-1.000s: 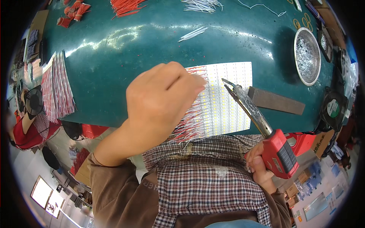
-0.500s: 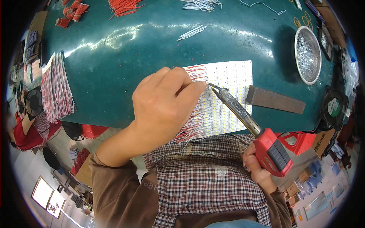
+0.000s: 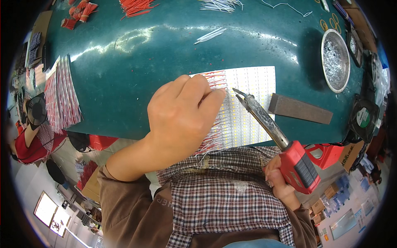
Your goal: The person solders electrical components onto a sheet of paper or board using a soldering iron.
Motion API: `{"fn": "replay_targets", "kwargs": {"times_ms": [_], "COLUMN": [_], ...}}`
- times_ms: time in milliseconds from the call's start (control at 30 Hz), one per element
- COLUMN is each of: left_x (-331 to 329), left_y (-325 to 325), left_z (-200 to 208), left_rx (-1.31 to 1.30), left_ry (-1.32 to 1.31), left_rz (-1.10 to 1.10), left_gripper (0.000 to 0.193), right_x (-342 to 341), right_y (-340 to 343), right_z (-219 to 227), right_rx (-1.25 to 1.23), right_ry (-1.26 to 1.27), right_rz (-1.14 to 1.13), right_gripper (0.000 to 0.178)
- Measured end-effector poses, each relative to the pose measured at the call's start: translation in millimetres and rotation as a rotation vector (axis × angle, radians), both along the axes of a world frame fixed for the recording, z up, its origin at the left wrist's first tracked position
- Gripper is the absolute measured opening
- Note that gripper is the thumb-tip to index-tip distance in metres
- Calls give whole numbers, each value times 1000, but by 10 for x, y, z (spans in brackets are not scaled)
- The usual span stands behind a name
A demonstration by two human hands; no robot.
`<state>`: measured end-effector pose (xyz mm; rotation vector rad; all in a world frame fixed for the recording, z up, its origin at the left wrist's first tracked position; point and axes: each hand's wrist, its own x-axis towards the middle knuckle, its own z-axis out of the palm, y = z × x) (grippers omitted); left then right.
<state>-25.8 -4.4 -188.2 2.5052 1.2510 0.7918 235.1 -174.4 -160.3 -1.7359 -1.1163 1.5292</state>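
Note:
A white sheet of LED strip boards (image 3: 250, 107) lies at the table's front edge, with small yellow chips in rows. Red and white wires (image 3: 211, 138) run along its left side. My left hand (image 3: 180, 113) is closed in a pinch over that wired side, fingertips close to the wire ends; what they hold is hidden. In my right hand (image 3: 278, 180) is a red-handled soldering iron (image 3: 295, 165), gripped near the apron. Its dark, forked-looking tip points at the board, a little right of my left fingertips and apart from them.
Right of the board lies a dark rectangular block (image 3: 301, 108); beyond it stands a metal bowl (image 3: 336, 62) with silvery bits. A fan (image 3: 364, 117) is at the right edge. White wires (image 3: 210, 35) and red wires (image 3: 137, 7) lie farther back. Wired strips (image 3: 63, 95) hang at the left edge.
The soldering iron's tip has drawn back slightly to the right, away from my left fingertips. My left hand has shifted a little to the right, still pinched.

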Motion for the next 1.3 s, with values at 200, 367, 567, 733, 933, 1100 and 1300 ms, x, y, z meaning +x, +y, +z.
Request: {"fn": "replay_targets", "kwargs": {"times_ms": [200, 367, 567, 733, 933, 1100, 1300], "left_x": [-1, 17, -264, -817, -864, -779, -792], "left_y": [1, -3, 390, 1075, 1075, 863, 766], "left_z": [-10, 10, 118, 26, 47, 163, 177], "left_rx": [9, 30, 75, 151, -166, -136, -262], "left_ry": [7, 33, 116, 230, 210, 244, 1], "left_rz": [-1, 18, 82, 418, 288, 362, 463], "left_gripper": [26, 20, 9, 13, 17, 17, 16], "right_x": [-10, -11, -72, -97, -43, -83, -43], "right_y": [27, -39, 22, 21, -20, 15, 5], "right_z": [26, -62, -8, -59, -78, -57, -51], "right_rx": [-23, 58, 58, 145, 110, 119, 91], "right_ry": [2, 114, 129, 228, 156, 158, 172], "right_rz": [0, 32, -82, -111, -76, -118, -89], "right_gripper": [14, 22, 16, 15, 18, 20, 20]}}
